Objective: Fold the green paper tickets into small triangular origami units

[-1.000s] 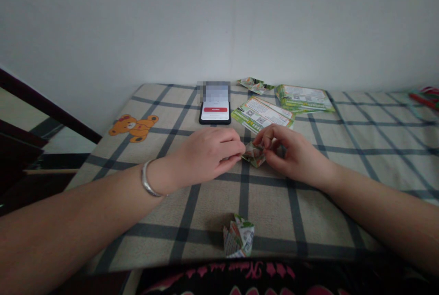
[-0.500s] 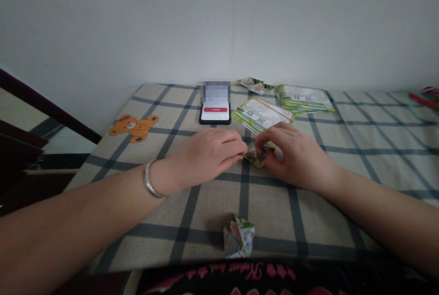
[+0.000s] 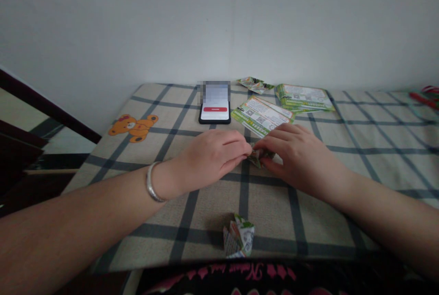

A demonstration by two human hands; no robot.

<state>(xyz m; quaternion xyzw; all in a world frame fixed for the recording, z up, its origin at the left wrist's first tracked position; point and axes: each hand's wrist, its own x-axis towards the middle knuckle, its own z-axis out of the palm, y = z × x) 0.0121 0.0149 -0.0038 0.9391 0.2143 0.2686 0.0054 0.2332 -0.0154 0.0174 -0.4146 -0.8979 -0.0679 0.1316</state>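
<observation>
My left hand (image 3: 212, 155), with a silver bangle on its wrist, and my right hand (image 3: 295, 155) meet over a small folded paper piece (image 3: 256, 158) that lies on the checked cloth (image 3: 192, 203). Both hands pinch it; my right fingers lie over most of it, so only a green and red corner shows. A finished folded paper piece (image 3: 239, 236) stands upright near the front edge, apart from both hands.
A phone (image 3: 215, 103) with a lit screen lies at the back. Green printed leaflets (image 3: 262, 115) and a second stack (image 3: 302, 98) lie to its right, with a crumpled paper piece (image 3: 255, 84) behind. A bear print (image 3: 133, 127) marks the cloth's left. Red items (image 3: 425, 98) lie far right.
My right hand has lowered and flattened over the folded paper piece, hiding more of it. My left hand has crept slightly right. The piece sits lower against the cloth.
</observation>
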